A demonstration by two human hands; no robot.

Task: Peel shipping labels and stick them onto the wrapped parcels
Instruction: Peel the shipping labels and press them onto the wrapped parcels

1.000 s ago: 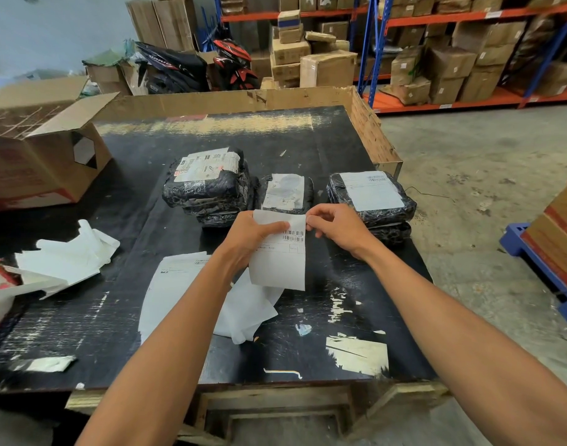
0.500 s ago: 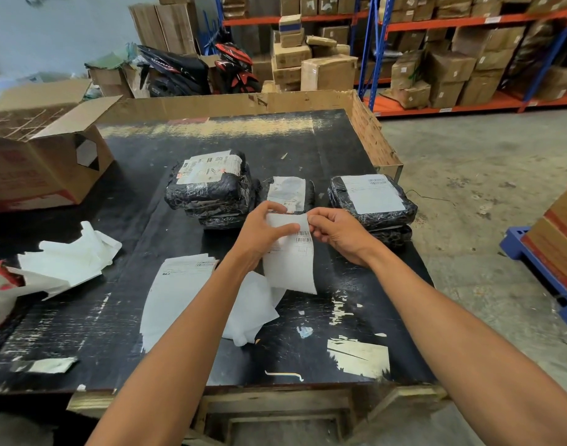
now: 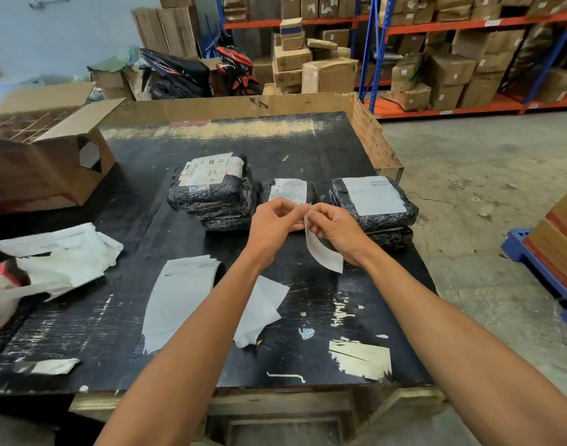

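Where the label faced up flat 1 s ago, it's now edge-on; left hand & right hand pinch its top corner, splitting backing, prob. peel starting.

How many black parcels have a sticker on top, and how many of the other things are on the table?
Black parcels with a label on top: 3
Loose label, pinched by both hands: 1
Hands: 2, left hand, right hand
Open cardboard box: 1
Total: 7
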